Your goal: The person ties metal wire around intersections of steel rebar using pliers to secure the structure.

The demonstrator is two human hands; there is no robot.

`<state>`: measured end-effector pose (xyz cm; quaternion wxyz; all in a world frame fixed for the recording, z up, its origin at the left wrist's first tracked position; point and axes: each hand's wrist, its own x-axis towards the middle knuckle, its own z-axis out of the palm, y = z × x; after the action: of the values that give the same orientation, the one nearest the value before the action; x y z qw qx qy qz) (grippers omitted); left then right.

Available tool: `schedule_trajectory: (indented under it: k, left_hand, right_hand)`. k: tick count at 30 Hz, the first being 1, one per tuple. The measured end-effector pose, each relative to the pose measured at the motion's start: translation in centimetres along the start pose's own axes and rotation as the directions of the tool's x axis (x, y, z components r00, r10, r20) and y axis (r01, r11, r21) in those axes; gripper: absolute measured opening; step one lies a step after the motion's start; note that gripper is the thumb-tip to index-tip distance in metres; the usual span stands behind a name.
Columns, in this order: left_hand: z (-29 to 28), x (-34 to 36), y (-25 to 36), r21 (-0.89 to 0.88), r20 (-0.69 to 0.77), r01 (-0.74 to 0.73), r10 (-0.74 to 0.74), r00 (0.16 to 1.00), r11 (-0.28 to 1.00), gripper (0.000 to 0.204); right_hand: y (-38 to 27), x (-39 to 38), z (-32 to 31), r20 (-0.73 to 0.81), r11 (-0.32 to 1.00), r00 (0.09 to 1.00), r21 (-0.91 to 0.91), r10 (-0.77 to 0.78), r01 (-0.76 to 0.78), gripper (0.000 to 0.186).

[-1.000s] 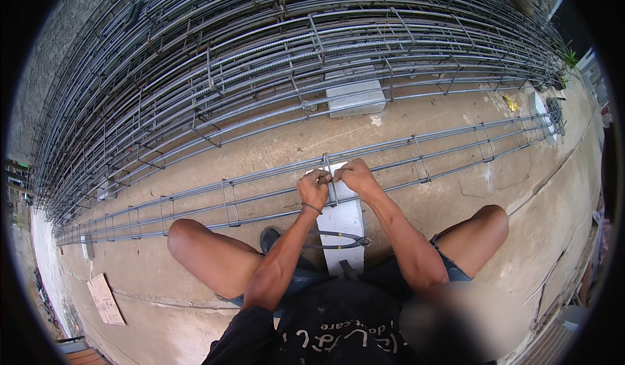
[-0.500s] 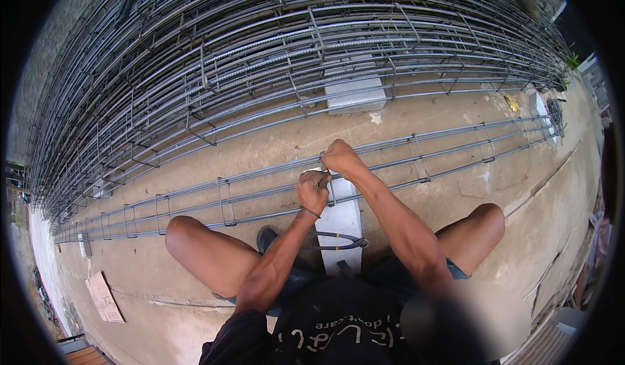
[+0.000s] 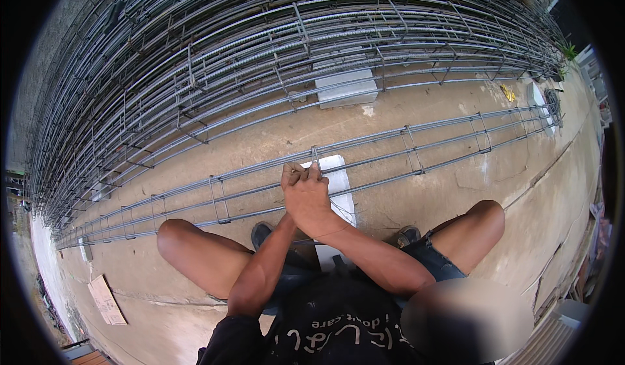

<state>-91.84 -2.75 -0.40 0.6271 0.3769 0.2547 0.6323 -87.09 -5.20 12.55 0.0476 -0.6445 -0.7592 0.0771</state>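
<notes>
A long, narrow rebar cage runs across in front of me, its bars joined by square stirrups. My right hand lies over my left at the middle of the cage, its fingers curled in beside a stirrup. Little shows of my left hand; closed fingers stick out at the near side of the upper bars. What either hand pinches is hidden. Thin wires stick out beside my right wrist. Under the cage lies a white block, partly covered by my right forearm.
A large stack of rebar cages fills the far side, resting partly on a pale block. A white support holds the cage's right end, and a small block its left. Cardboard lies at lower left.
My right hand has come down and left, crossing over my left hand. My left hand has shifted slightly left. The dark-handled pincers seen on the white block are now out of sight.
</notes>
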Motion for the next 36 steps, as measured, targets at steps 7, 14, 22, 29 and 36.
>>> schedule_trajectory:
  k: [7, 14, 22, 29, 36]
  left_hand:
    - [0.6, 2.6, 2.3, 0.537, -0.26, 0.341, -0.234, 0.937, 0.771, 0.019]
    - [0.8, 2.5, 2.4, 0.593, -0.187, 0.288, -0.219, 0.958, 0.752, 0.036]
    - [0.0, 2.8, 2.4, 0.835, -0.155, 0.207, -0.143, 0.978, 0.51, 0.024]
    - [0.3, 1.1, 4.7, 0.963, 0.259, -0.255, 0.039, 0.965, -0.09, 0.006]
    - [4.1, -2.6, 1.9, 0.929, 0.336, -0.343, -0.07, 0.939, -0.138, 0.007]
  right_hand:
    - [9.3, 0.5, -1.6, 0.152, 0.533, 0.945, 0.795, 0.291, -0.291, 0.025]
    - [12.2, -0.1, 5.4, 0.204, 0.52, 0.97, 0.818, 0.135, -0.245, 0.03]
    - [9.1, 0.2, 6.2, -0.105, 0.942, 0.992, 0.322, -0.063, 0.094, 0.014]
    - [10.0, 0.4, 7.6, -0.195, 0.839, 0.965, 0.543, 0.173, -0.04, 0.011]
    - [11.5, 3.7, 5.0, 0.104, 0.894, 0.995, 0.446, 0.005, -0.051, 0.018]
